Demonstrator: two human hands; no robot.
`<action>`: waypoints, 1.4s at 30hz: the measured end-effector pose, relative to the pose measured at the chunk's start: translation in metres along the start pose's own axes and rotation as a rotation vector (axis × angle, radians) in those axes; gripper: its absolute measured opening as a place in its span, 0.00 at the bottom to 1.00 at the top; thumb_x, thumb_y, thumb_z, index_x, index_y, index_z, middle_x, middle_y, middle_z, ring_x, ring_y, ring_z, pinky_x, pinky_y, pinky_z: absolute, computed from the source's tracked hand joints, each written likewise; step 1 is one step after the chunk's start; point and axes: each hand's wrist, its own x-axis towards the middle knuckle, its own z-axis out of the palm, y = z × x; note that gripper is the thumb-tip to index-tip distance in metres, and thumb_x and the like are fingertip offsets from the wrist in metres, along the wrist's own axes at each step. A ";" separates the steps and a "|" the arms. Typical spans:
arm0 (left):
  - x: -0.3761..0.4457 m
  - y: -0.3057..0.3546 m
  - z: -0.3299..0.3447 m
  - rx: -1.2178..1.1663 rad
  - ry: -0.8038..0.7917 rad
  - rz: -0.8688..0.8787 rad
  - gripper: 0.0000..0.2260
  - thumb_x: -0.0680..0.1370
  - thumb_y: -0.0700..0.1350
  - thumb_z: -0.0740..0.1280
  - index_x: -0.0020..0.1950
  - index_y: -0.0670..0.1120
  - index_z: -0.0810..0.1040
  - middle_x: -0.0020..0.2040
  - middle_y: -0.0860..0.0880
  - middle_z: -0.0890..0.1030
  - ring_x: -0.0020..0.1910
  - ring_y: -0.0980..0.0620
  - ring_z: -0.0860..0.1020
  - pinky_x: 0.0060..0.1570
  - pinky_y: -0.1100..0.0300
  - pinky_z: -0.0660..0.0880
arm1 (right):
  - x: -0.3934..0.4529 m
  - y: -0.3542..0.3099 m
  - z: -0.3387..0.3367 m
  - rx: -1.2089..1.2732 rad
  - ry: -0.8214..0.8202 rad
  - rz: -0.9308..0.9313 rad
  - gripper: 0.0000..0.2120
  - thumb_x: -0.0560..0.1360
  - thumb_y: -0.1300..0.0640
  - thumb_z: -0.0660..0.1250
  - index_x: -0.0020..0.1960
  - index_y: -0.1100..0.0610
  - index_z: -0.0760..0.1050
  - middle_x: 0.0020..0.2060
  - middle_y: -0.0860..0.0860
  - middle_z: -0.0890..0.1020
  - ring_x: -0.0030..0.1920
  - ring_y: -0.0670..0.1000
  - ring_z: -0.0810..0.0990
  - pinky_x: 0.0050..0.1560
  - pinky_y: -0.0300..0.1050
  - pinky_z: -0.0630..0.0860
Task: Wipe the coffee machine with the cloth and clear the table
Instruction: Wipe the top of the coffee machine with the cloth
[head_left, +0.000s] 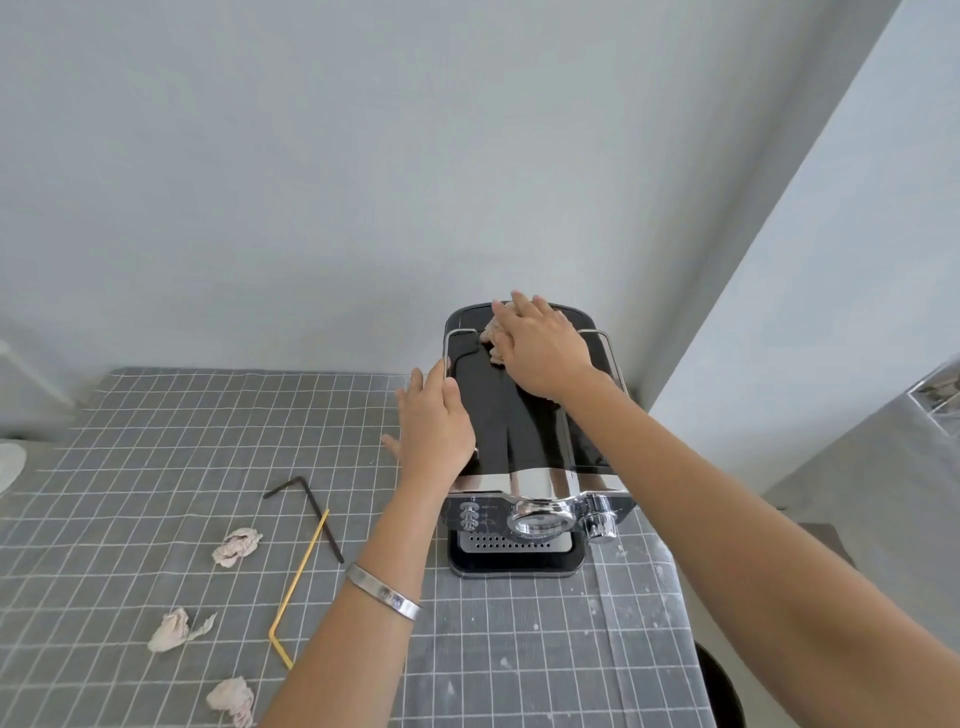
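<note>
On coffee machine (524, 431) top: cloth (492, 338) under right hand (543, 345).

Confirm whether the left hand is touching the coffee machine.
Touching. Head view: left hand lies flat against the left side of the coffee machine.

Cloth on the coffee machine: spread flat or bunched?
Bunched: the pinkish cloth shows crumpled under the right hand atop the black coffee machine.
</note>
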 end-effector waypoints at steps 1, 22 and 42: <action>-0.002 0.002 -0.001 0.024 -0.007 -0.020 0.20 0.84 0.50 0.46 0.75 0.57 0.64 0.79 0.49 0.60 0.80 0.46 0.53 0.71 0.28 0.49 | -0.009 -0.005 0.001 -0.022 0.007 -0.022 0.22 0.83 0.52 0.49 0.76 0.55 0.61 0.76 0.57 0.61 0.76 0.60 0.58 0.73 0.55 0.56; -0.006 0.007 -0.003 0.077 -0.014 -0.038 0.19 0.84 0.50 0.46 0.74 0.58 0.64 0.79 0.49 0.60 0.80 0.46 0.51 0.68 0.26 0.44 | -0.121 -0.035 0.013 0.144 0.090 0.162 0.27 0.81 0.56 0.54 0.76 0.66 0.53 0.73 0.68 0.61 0.72 0.65 0.63 0.72 0.56 0.62; -0.004 0.004 -0.005 0.068 -0.045 -0.017 0.20 0.84 0.51 0.46 0.76 0.59 0.61 0.79 0.50 0.60 0.80 0.46 0.52 0.69 0.26 0.47 | -0.072 -0.012 0.015 0.114 0.135 0.055 0.20 0.81 0.56 0.53 0.72 0.62 0.62 0.70 0.63 0.67 0.69 0.63 0.67 0.67 0.56 0.64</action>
